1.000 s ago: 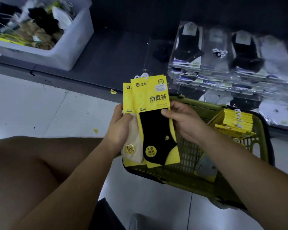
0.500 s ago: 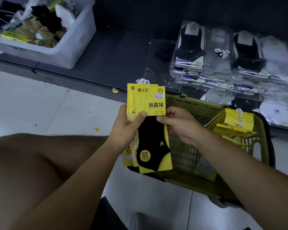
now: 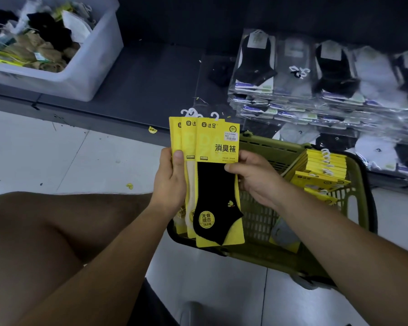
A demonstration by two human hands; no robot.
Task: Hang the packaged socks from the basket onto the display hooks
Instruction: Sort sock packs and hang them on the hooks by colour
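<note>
Fanned wider now, yellow card-backed sock packs [image 3: 218,147] sit gripped in the left hand [image 3: 169,184], right hand [image 3: 257,180] pinching the front one, seemingly separating it for hanging.

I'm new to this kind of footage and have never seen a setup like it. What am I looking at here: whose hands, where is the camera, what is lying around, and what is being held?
There is no machine here. A person works with bare hands, and the single picture comes from a camera worn on their head, looking forward and down.

The left hand grips a fan of three yellow sock packs, with the thumb on the front. The right hand pinches the front pack, which holds a black sock.

Below the hands, a green basket stands on the pale floor with more yellow packs inside. On the dark shelf behind it sit a white bin of loose socks and piles of clear-wrapped socks. A bare leg shows at lower left. No display hooks are in view.
</note>
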